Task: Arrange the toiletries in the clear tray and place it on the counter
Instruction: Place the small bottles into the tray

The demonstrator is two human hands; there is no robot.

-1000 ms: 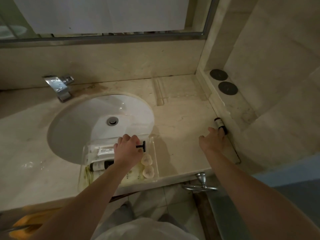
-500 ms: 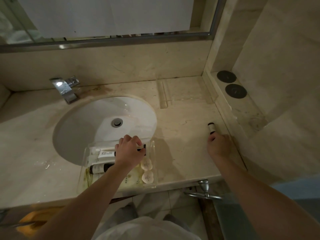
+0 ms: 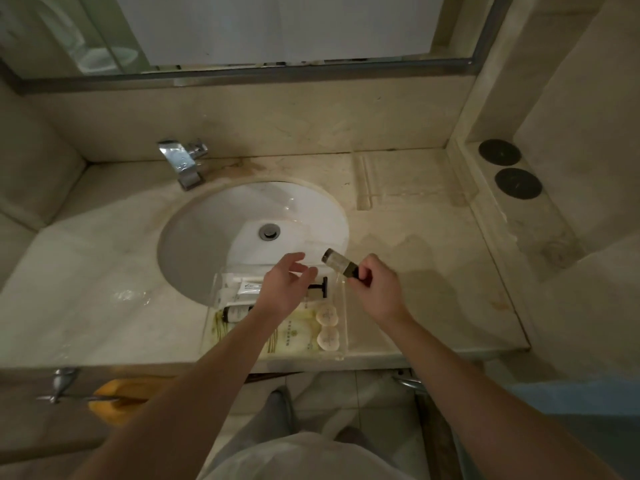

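A clear tray [image 3: 341, 341] sits at the counter's front edge, partly over the sink [image 3: 214, 233]. It holds white tubes [image 3: 242, 289], a dark-capped bottle [image 3: 235, 313], a black razor [image 3: 320, 286], two round soaps [image 3: 327, 325] and pale sachets [image 3: 294, 337]. My right hand [image 3: 377, 289] grips a small dark-capped bottle [image 3: 337, 264], tilted above the tray's far right corner. My left hand [image 3: 284, 289] hovers over the tray, fingers apart, holding nothing.
A chrome tap [image 3: 181, 162] stands behind the sink. Two black round coasters [image 3: 509, 168] lie on a raised ledge at the right. A second clear tray [image 3: 398, 178] rests at the back of the beige counter [image 3: 433, 271]. A mirror runs above.
My right hand picked the small bottle up from the counter's right edge and carried it left over the tray. My left hand let go of the razor and opened.
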